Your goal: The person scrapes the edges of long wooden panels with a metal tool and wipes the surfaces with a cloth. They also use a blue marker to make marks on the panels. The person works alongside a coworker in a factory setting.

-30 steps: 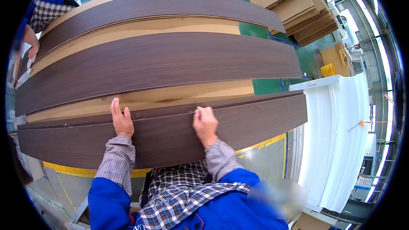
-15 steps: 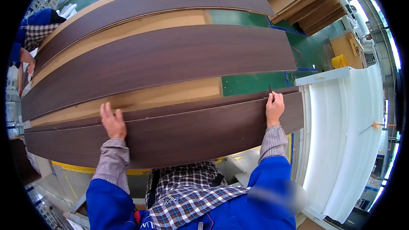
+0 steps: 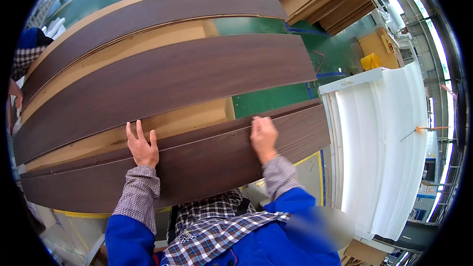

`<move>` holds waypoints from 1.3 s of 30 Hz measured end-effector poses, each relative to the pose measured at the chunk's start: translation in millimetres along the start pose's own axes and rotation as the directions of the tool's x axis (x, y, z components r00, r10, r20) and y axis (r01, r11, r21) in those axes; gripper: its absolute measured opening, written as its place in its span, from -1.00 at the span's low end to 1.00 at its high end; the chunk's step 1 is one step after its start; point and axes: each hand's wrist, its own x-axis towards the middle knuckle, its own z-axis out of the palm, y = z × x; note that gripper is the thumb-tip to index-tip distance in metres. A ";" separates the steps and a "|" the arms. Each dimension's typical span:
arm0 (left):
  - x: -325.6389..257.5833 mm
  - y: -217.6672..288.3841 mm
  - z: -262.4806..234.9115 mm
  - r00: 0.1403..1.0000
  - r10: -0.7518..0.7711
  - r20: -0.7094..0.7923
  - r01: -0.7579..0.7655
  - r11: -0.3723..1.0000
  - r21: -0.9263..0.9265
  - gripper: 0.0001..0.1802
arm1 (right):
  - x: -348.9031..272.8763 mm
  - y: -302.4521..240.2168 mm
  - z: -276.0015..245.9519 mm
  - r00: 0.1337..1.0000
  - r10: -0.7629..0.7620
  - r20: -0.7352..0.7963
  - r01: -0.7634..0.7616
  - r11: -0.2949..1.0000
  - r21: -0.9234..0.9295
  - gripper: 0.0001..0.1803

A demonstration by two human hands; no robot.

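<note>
Your left hand (image 3: 142,149) lies open and flat on the nearest long dark-brown wood-grain plank (image 3: 207,167), while your right hand (image 3: 263,138) rests open on its far edge.

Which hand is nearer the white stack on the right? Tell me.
Right. The right hand lies on the nearest dark plank, closer to the white stack; the left hand rests further along the same plank, away from it.

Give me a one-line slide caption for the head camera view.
Both hands, left and right, rest flat on the nearest dark wood-grain plank, beside a white foam sheet stack.
</note>
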 end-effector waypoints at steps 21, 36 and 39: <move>-0.9 -44.5 14.9 0.980 0.013 -0.198 -0.003 0.999 0.051 -0.49 | 17.7 172.5 -54.7 0.967 0.167 -0.193 -0.186 0.979 -0.083 -0.87; -27.6 142.0 65.1 0.997 0.078 -0.006 -0.079 0.993 -0.093 -0.47 | 23.7 99.8 -45.9 0.983 -0.172 0.061 0.145 0.939 0.311 -0.93; -27.6 145.8 61.5 0.997 0.071 0.029 -0.068 0.993 -0.092 -0.48 | 27.2 143.1 -63.0 0.994 -0.106 0.032 0.098 0.978 0.181 -0.93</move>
